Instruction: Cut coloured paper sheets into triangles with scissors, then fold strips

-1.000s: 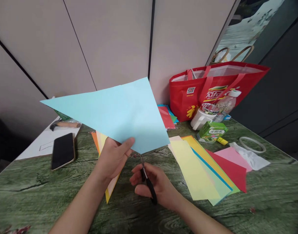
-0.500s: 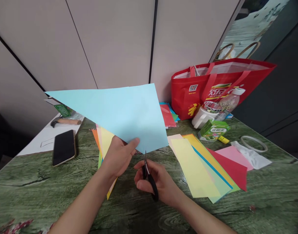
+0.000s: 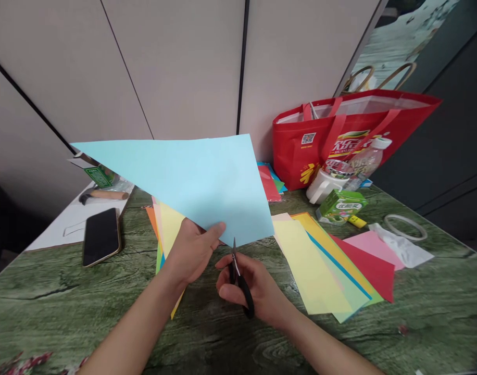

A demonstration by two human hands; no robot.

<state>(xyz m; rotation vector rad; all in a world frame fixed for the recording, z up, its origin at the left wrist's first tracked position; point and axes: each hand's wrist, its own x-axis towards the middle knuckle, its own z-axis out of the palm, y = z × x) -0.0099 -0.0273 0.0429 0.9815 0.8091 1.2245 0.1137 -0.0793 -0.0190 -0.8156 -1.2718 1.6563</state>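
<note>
Your left hand [image 3: 193, 252] and your right hand [image 3: 258, 289] make two at the centre of the frame. With them you have one light-blue sheet [image 3: 195, 179] and one pair of scissors [image 3: 245, 292]. Your single bench [image 3: 47, 307] carries three groups of coloured paper: a left group [image 3: 167, 221], a middle group [image 3: 268, 185] and a right group [image 3: 316, 273]; overlap keeps you from counting their sheets. At left, you see one phone [image 3: 101, 237], one hammer [image 3: 108, 194] and one white sheet [image 3: 51, 230]. Two green boxes face you, a left box [image 3: 100, 176] and a right carton [image 3: 342, 207]. Toward the right, count one red bag [image 3: 291, 153], one bottle [image 3: 373, 156], one mug [image 3: 318, 191] and one white ring [image 3: 422, 235].
</note>
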